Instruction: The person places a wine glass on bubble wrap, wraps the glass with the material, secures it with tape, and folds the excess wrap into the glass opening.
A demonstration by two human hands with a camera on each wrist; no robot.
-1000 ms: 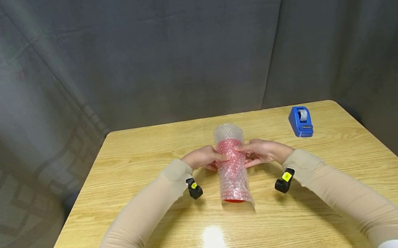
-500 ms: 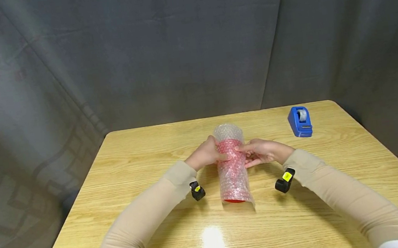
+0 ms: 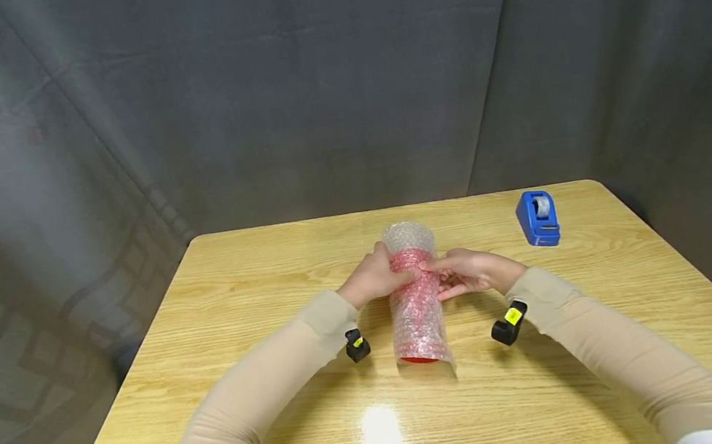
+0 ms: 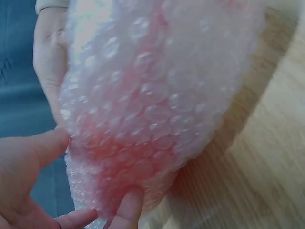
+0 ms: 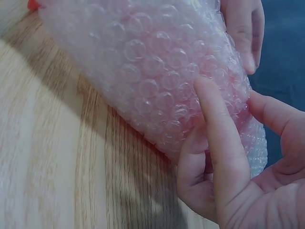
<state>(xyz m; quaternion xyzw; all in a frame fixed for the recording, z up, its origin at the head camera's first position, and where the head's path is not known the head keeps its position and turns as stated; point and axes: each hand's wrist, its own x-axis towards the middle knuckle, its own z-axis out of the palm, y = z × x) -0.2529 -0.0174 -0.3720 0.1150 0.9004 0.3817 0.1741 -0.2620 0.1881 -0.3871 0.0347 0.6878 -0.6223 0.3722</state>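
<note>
A red object wrapped in clear bubble wrap (image 3: 418, 317) lies as a long roll on the table, its length pointing away from me. Red shows at its near end, and plain wrap extends past the red at the far end. My left hand (image 3: 372, 276) grips the roll from the left, thumb across the top. From the right, my right hand (image 3: 470, 270) holds it with the thumb on top and other fingers along its side. In the left wrist view, left fingertips press into the bubbles (image 4: 143, 119). The right wrist view shows right fingers (image 5: 221, 129) against the wrap.
A blue tape dispenser (image 3: 537, 219) with a roll of tape stands at the back right of the wooden table (image 3: 255, 263). Behind the table's far edge hangs a dark grey curtain (image 3: 315, 95). A wrist camera (image 3: 358, 345) sits on the left wrist.
My left hand has shifted slightly up and right along the roll, its fingers moving toward the far side and its thumb further over the top. The right hand and roll stay put.
</note>
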